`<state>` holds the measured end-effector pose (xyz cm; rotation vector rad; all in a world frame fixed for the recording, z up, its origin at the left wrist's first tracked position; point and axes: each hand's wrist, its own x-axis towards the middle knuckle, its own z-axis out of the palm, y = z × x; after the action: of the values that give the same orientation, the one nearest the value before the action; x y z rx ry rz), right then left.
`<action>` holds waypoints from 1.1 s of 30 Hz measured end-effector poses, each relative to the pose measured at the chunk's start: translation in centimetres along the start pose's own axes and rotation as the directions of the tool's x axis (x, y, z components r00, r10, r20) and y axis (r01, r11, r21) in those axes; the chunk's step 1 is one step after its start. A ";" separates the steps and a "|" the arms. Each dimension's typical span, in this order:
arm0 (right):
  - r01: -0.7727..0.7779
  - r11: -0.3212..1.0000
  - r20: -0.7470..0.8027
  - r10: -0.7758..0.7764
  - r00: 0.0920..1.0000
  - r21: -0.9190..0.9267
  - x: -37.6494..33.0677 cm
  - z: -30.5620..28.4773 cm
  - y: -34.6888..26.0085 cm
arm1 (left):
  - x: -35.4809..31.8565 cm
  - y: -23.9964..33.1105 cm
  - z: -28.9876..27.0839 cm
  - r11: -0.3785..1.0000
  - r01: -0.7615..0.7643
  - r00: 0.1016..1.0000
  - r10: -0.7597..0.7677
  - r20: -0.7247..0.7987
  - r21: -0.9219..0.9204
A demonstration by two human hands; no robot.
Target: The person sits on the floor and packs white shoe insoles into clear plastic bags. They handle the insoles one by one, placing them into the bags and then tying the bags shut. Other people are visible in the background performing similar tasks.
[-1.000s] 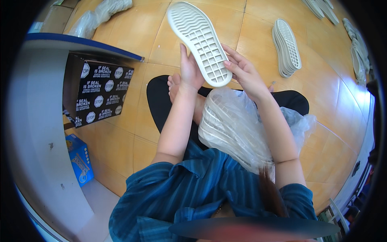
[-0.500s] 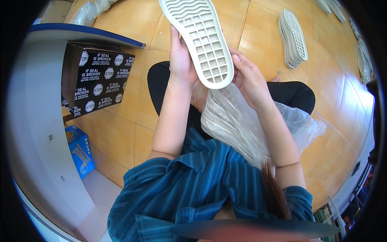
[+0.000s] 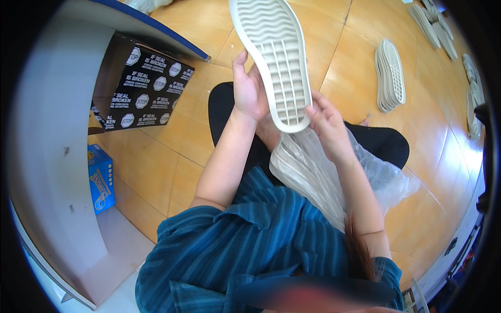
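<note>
Our left hand [image 3: 251, 96] grips the white sole [image 3: 284, 78] from behind and our right hand [image 3: 330, 128] pinches its heel rim above the far edge of our lap [image 3: 223, 112], so it could slip onto the plastic bag [image 3: 310, 161] if these holds loosen

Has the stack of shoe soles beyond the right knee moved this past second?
No. Against the seams of the tiled floor, the stack of shoe soles sits in the same place.
</note>
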<state>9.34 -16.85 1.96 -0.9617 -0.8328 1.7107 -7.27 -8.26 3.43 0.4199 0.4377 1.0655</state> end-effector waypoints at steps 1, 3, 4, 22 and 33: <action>0.053 0.996 0.036 -0.051 0.998 -0.065 -0.1 0.2 0.6 | -0.4 0.2 -0.2 0.999 0.033 0.999 -0.031 0.042 -0.035; 0.005 1.000 0.038 -0.005 0.999 0.005 -0.2 0.3 1.7 | -1.2 0.3 -0.4 0.996 0.071 0.991 -0.064 0.114 -0.060; 0.008 1.000 0.047 -0.008 0.999 0.008 -0.3 0.4 2.2 | -1.6 0.3 -0.6 0.996 0.078 0.990 -0.073 0.124 -0.033; -0.012 0.983 -0.151 0.040 0.988 0.181 0.0 0.1 1.9 | 0.7 0.0 -1.9 0.964 0.038 0.999 -0.031 -0.028 0.263; -0.134 0.870 -0.039 0.172 0.984 0.474 1.0 -3.9 1.3 | 4.8 -3.6 -1.8 0.836 0.336 0.886 -0.124 -0.447 0.433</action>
<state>12.05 -15.90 -1.17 -0.7659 -0.2633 1.8787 -3.55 -5.26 -0.62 0.5892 1.1283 0.7799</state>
